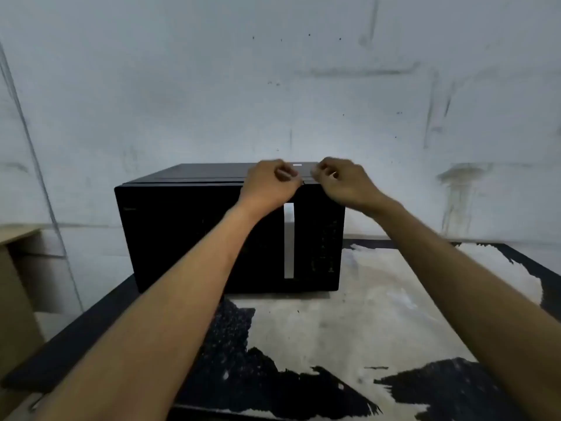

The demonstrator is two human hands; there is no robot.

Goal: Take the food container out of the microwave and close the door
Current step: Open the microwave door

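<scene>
At twelve o'clock on the table (349,323), the microwave (188,235) stands with its door (182,238) shut, both the left hand (270,185) and right hand (343,183) loosely curled, grasping nothing, above its top edge; the container, unseen, is presumably inside, so everything remains.

1 microwave (194,238), 1 door handle (288,244), 2 hands: left (268,185) & right (344,185), 1 table (349,323), 1 cardboard box (15,284).
</scene>
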